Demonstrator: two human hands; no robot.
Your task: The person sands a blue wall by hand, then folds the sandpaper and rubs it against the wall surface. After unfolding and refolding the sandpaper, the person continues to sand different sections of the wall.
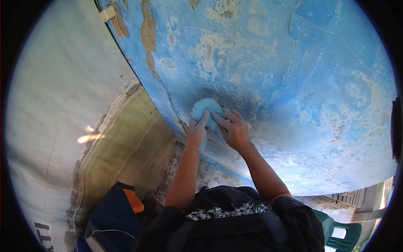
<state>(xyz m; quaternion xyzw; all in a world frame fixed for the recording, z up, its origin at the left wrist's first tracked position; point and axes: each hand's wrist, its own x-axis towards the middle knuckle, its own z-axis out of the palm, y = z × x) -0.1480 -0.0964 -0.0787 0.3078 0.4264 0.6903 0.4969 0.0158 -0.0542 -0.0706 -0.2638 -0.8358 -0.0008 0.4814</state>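
Note:
A round, light blue piece [206, 105] with a rough rim is held up in front of the peeling blue wall [252, 54]. My left hand [197, 132] grips it from the lower left, thumb on its face, with a bit of blue showing below the palm. At its right edge, my right hand [234, 129] touches the piece with an extended index finger, its other fingers partly spread. Whether the piece touches the wall cannot be made out.
A pale, stained sheet or wall [54, 84] covers the left side. Below it lies a dark blue bag-like object [111, 214] with an orange patch. A green chair [346, 235] stands at lower right, near stacked slats [336, 200]. A switch [108, 14] is at top left.

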